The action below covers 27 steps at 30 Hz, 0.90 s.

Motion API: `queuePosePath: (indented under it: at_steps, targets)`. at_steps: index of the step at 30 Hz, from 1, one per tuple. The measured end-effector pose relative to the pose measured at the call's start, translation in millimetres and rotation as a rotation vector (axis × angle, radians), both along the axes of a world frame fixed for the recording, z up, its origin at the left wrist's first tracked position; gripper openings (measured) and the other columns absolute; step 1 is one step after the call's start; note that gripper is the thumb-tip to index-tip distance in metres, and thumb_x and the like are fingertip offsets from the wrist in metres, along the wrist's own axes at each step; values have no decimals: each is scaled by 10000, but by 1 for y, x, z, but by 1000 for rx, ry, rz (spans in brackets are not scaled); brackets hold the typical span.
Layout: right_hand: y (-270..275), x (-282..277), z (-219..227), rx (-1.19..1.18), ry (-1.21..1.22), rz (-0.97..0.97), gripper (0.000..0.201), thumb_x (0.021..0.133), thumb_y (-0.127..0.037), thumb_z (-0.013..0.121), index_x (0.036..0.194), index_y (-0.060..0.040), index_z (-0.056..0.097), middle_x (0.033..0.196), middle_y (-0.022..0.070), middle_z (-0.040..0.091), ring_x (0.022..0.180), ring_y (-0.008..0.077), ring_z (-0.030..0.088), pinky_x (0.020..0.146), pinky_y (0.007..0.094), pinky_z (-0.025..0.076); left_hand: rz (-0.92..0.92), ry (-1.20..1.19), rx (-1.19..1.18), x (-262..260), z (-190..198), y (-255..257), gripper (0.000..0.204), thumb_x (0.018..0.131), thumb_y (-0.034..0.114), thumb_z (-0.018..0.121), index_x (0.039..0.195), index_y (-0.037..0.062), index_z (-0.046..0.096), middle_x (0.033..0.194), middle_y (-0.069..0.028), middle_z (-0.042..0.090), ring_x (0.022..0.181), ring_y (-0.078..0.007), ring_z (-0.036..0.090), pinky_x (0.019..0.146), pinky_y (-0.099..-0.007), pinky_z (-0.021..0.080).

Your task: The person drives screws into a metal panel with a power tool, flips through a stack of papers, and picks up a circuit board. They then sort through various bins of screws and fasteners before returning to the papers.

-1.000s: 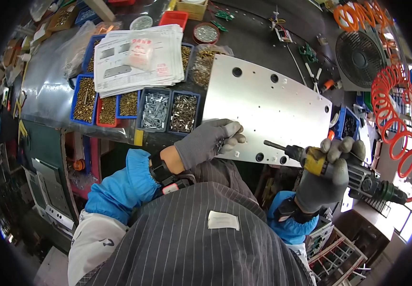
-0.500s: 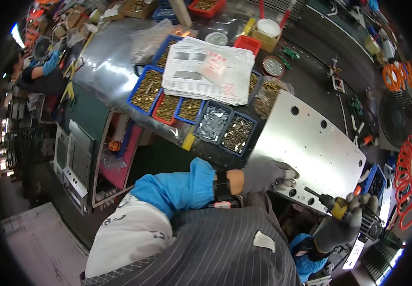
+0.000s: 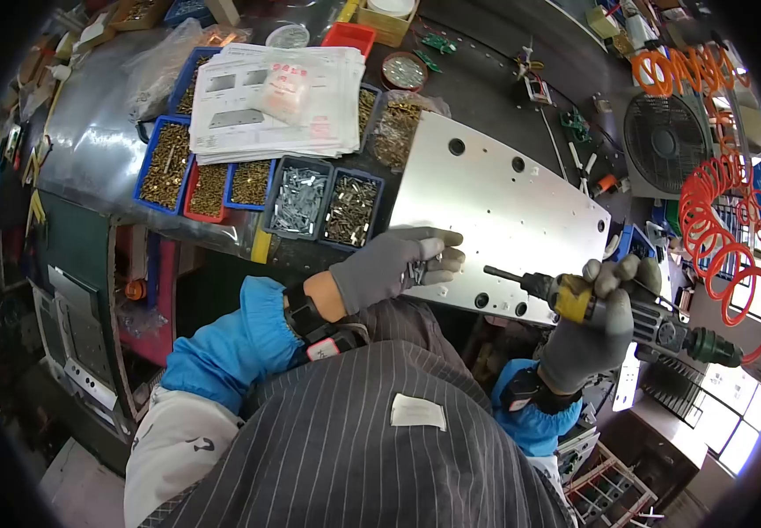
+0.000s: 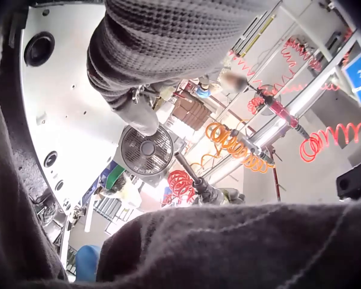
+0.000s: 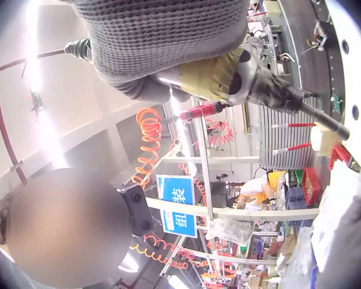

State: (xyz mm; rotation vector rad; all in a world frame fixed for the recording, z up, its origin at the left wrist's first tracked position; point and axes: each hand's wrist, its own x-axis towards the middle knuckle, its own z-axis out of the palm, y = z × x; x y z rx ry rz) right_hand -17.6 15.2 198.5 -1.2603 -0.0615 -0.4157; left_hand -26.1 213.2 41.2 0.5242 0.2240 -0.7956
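Blue plastic starts my sweep at the far left: a bin of brass-coloured pieces sits on the worktop, with printed papers just behind and to the right. Next comes a grey bin of silvery pieces, then the metal plate, lying flat and dotted with holes. Over its near left part I have the left hand, gloved, its fingers curled round a few small metal pieces – whether the thumb pinches one more, I cannot tell. Further right, the right hand grips a power driver, fingers wrapped round its body, the bit pointing left and apart from the plate. Beyond it stands a fan.

I judge the step in hand to be feeding these pieces singly to the plate. To do it well, I'd roll just one out between thumb and finger, keep the spares tucked in the palm, and seat it straight before the driver comes near. The bit wants to be square to the plate – and well clear of the glove, which it could snag
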Motion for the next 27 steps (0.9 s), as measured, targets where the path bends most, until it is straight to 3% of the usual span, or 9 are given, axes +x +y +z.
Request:
queuePosePath:
  at_steps: [3, 8, 10, 13, 16, 18, 21, 24, 27]
  targets:
    - [6, -4, 0, 3, -13, -9, 507, 803, -69, 609, 1278, 9, 450, 1037, 96, 510, 880, 213, 596, 854, 376, 520, -52, -116, 119, -1, 14, 14, 438, 1013, 266, 566, 1330, -35, 535, 1166, -128, 644, 1056, -154, 631, 877, -250, 549]
    - [28, -3, 1, -74, 9, 25, 501, 842, -66, 596, 1316, 10, 456, 1062, 90, 512, 870, 213, 572, 779, 347, 551, -139, -2, 139, 7, 29, 25, 340, 994, 289, 584, 1193, 16, 613, 1025, -52, 669, 828, -69, 607, 688, -203, 508]
    - [32, 0, -3, -55, 13, 28, 487, 839, -64, 628, 1299, 17, 490, 1063, 90, 512, 858, 210, 572, 765, 334, 553, -153, -62, 196, 9, 26, 31, 327, 990, 292, 599, 1166, 17, 623, 984, -38, 666, 754, -60, 574, 619, -192, 469]
    - [34, -3, -2, -5, 58, 9, 489, 827, -27, 623, 1298, 24, 502, 1053, 91, 520, 850, 190, 572, 775, 339, 534, -193, -107, 215, 10, 31, 43, 321, 994, 294, 602, 1161, 21, 631, 969, -31, 662, 715, -64, 534, 595, -190, 438]
    - [23, 1, -12, -24, 24, 28, 489, 823, 4, 602, 1302, 29, 504, 1039, 91, 524, 843, 167, 570, 802, 343, 515, -148, -40, 166, 11, 32, 51, 330, 1000, 256, 592, 1216, 8, 618, 989, -38, 659, 726, -65, 516, 614, -199, 443]
    - [25, 4, -14, -178, 18, 75, 446, 940, -135, 538, 1354, -6, 435, 988, 81, 490, 968, 213, 514, 808, 338, 507, -106, -23, 78, 12, 17, 49, 348, 1007, 187, 567, 1284, -25, 579, 1021, -59, 658, 763, -74, 545, 651, -213, 477]
    - [28, 4, -16, -180, 34, 64, 444, 943, -133, 531, 1356, -3, 433, 983, 83, 488, 974, 218, 510, 823, 335, 503, -50, 19, -146, 12, 6, 52, 386, 998, 126, 552, 1337, -55, 528, 1044, -84, 659, 812, -98, 595, 712, -235, 528]
    - [46, 6, -12, -179, 63, 111, 437, 944, -129, 534, 1347, 4, 430, 982, 82, 485, 979, 220, 504, 840, 326, 499, -109, -11, -98, 18, 8, 58, 345, 990, 143, 567, 1279, -45, 571, 1037, -77, 663, 814, -94, 597, 711, -231, 530]
    - [62, 7, -8, -119, 114, 21, 419, 945, -127, 535, 1329, 5, 434, 980, 81, 483, 983, 217, 504, 843, 326, 501, -172, -6, -52, 24, 23, 64, 263, 991, 175, 574, 1162, -17, 626, 1007, -59, 669, 818, -86, 600, 703, -226, 533]
